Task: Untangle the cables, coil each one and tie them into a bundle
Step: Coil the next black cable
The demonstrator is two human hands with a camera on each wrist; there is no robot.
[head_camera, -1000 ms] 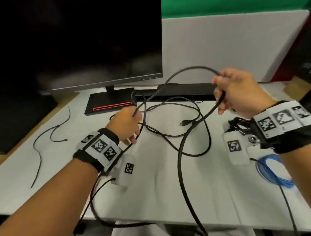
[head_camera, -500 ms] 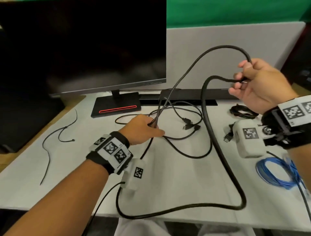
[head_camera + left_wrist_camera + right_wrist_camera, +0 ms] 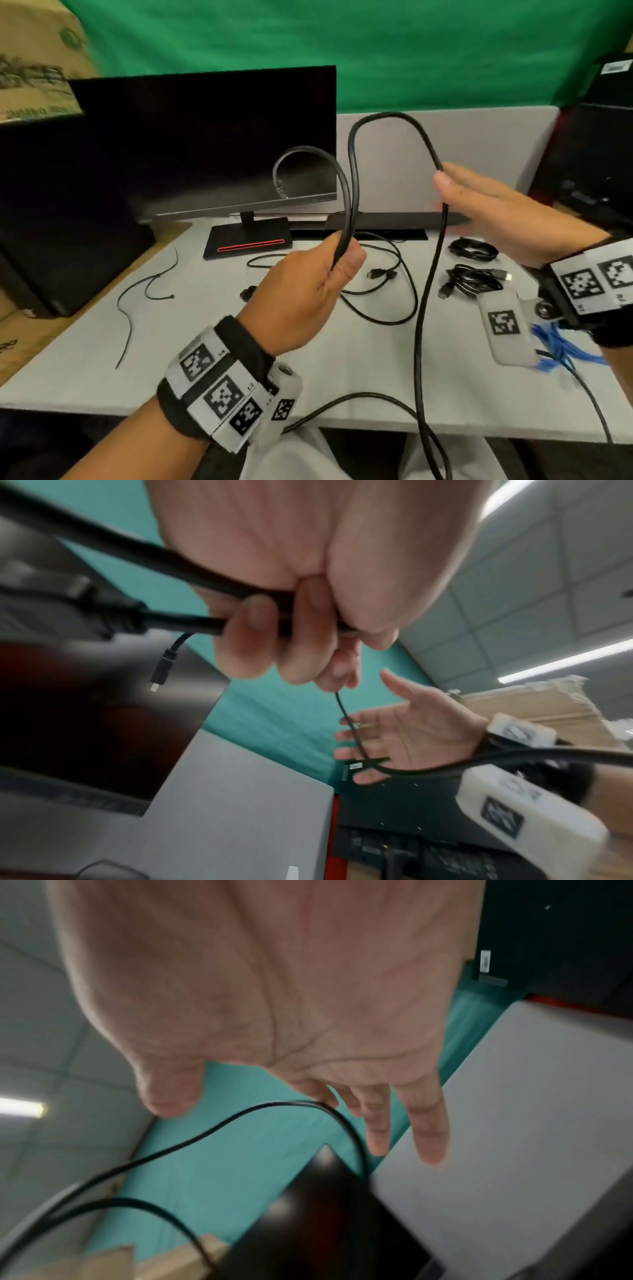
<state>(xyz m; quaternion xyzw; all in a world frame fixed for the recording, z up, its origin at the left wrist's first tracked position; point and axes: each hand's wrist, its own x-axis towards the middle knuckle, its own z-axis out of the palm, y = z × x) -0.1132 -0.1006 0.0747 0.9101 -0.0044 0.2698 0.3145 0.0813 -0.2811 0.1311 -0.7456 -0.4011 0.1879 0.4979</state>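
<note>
Now | left hand (image 3: 305, 291) grips thick black cable (image 3: 424, 308) | right hand (image 3: 493, 219) flat, fingers straight, touching cable

Thick black cable (image 3: 424, 284) looped aloft, thinner cables (image 3: 387, 274) on table

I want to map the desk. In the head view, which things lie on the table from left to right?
Thin black wire → monitor base with red stripe → loose black cable loop → two bundled black cables → blue cable coil.
</note>
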